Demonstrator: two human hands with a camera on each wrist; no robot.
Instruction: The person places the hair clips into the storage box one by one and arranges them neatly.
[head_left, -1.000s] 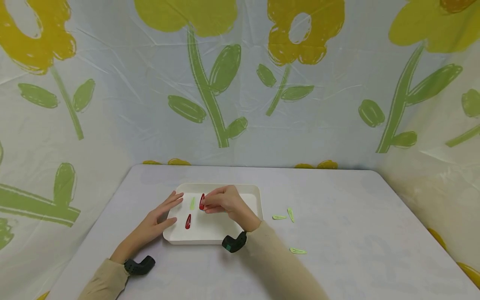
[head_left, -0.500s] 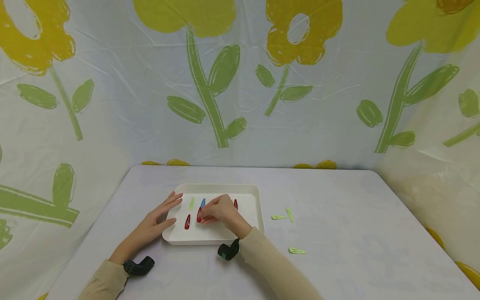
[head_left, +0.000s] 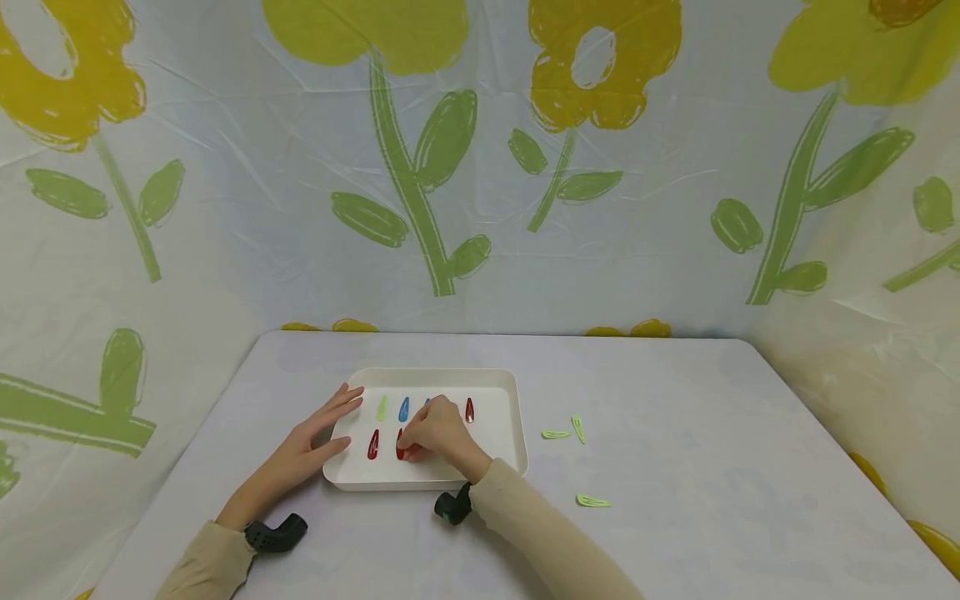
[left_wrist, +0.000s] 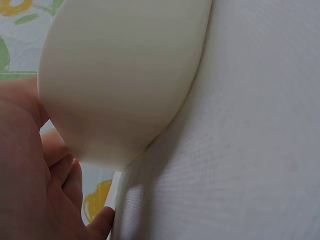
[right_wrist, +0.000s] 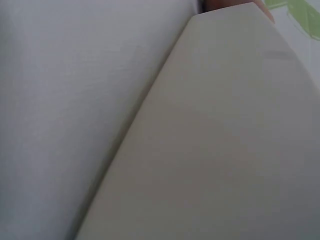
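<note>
My right hand [head_left: 444, 435] is over the white tray [head_left: 487, 462] and pinches a red snap hair clip [head_left: 400, 447] low against the tray floor. Left of it lies another red hair clip [head_left: 373, 444]. Behind these, a light green hair clip [head_left: 382, 408] and a blue hair clip [head_left: 403, 409] lie side by side. A second blue clip [head_left: 427, 402] is partly hidden by the right hand. Farther right is a red clip [head_left: 469, 410]. My left hand [head_left: 309, 442] rests at the tray's left edge with its fingers spread; the left wrist view shows it beside the tray wall [left_wrist: 125, 80].
Two light green hair clips, one lying sideways [head_left: 556, 434] and one upright [head_left: 578, 428], are on the white table [head_left: 690, 467] right of the tray. Another green clip [head_left: 593, 501] lies nearer the front. In the right wrist view the tray's outer wall [right_wrist: 200, 130] fills much of the picture.
The right hand has brought the red clip toward the front of the tray, below the blue one, which has come into sight along with the others behind the hand. The left hand stays put.
</note>
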